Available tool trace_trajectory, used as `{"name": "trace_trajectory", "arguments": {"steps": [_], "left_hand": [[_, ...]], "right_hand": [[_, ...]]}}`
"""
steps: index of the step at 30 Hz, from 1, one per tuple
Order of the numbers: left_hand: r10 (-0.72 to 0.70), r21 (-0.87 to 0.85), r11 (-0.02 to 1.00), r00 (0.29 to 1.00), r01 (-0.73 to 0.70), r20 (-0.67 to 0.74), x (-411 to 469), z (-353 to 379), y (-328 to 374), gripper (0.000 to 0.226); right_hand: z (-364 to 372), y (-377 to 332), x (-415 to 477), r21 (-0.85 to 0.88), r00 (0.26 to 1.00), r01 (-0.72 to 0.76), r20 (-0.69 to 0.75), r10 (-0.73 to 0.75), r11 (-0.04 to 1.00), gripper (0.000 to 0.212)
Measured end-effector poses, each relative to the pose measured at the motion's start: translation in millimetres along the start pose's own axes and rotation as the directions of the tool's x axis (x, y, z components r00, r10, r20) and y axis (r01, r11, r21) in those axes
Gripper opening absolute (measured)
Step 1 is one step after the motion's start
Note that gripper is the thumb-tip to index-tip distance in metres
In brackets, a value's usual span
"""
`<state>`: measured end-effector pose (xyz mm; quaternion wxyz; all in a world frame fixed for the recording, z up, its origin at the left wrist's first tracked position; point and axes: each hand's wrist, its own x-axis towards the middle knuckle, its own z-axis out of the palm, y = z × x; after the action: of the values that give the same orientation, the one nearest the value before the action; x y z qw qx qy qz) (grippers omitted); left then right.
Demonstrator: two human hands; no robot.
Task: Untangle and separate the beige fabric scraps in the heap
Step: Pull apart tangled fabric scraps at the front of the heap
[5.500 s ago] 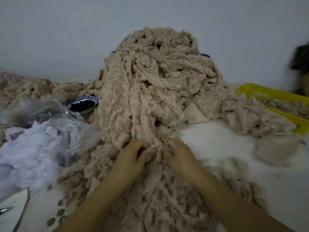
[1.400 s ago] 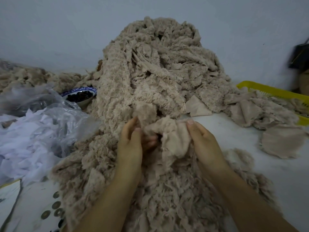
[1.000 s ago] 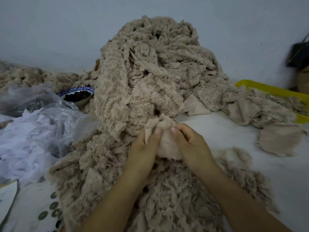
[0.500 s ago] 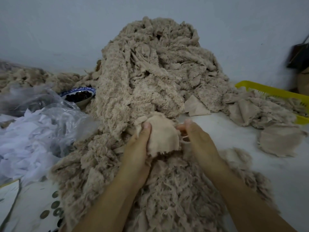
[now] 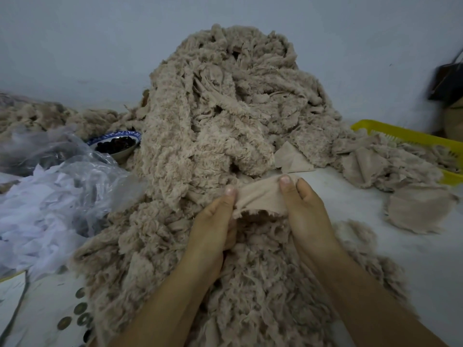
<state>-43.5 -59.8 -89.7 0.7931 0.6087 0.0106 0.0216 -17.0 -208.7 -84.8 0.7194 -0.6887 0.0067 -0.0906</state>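
1. The beige scrap (image 5: 260, 196) is held stretched between the two hands, just in front of the foot of the heap (image 5: 225, 108) and above the heap's spilled lower part.
2. The left hand (image 5: 213, 221) pinches the scrap's left end with the thumb on top. Its other fingers are hidden under the cloth.
3. The right hand (image 5: 305, 209) pinches the right end, thumb on top. Its fingers (image 5: 304, 191) curl behind the thumb, and their tips are out of sight.
4. The scrap's lower edge is frayed. It is the same colour as the pile beneath, so I cannot tell whether it hangs free of it.
5. The heap rises against the pale wall, and single pieces inside it are hard to tell apart.
6. On the right, a yellow basket (image 5: 400, 134) is cut off by the frame edge and partly buried in scraps. A flat scrap (image 5: 418, 211) lies apart from it on the white table (image 5: 375, 259).
7. On the left, a blue-rimmed bowl (image 5: 115, 134) sits partly behind the heap and a clear plastic bag (image 5: 75, 166). I cannot identify its dark contents.
8. Small round discs (image 5: 80, 309) at the lower left and a dark thing (image 5: 448, 81) at the right edge are too blurred to name.
9. Both forearms run out of the bottom edge.
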Motion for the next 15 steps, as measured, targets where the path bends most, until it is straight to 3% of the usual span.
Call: {"name": "trace_trajectory", "arguments": {"steps": [3, 7, 11, 15], "left_hand": [[0.056, -0.044, 0.997, 0.998, -0.056, 0.005, -0.7, 0.6, 2.2, 0.040], [0.113, -0.104, 0.989, 0.993, -0.110, 0.024, -4.7, 6.0, 4.5, 0.038], [0.114, -0.162, 0.981, 0.993, -0.109, 0.025, -6.4, 9.1, 5.2, 0.033], [0.090, -0.206, 0.975, 0.995, -0.078, 0.047, -9.7, 9.3, 6.8, 0.039]], "right_hand": [[1.1, -3.6, -1.3, -0.014, 1.000, -0.010, 0.001, 0.010, 1.000, 0.068], [1.0, -4.2, -0.1, 0.054, 0.997, -0.069, -0.016, 0.070, 0.996, 0.038], [6.9, -3.0, -0.5, 0.130, 0.992, -0.115, -0.042, 0.122, 0.985, 0.050], [-2.4, 1.1, 8.2, 0.210, 0.973, -0.191, -0.090, 0.213, 0.959, 0.035]]}}
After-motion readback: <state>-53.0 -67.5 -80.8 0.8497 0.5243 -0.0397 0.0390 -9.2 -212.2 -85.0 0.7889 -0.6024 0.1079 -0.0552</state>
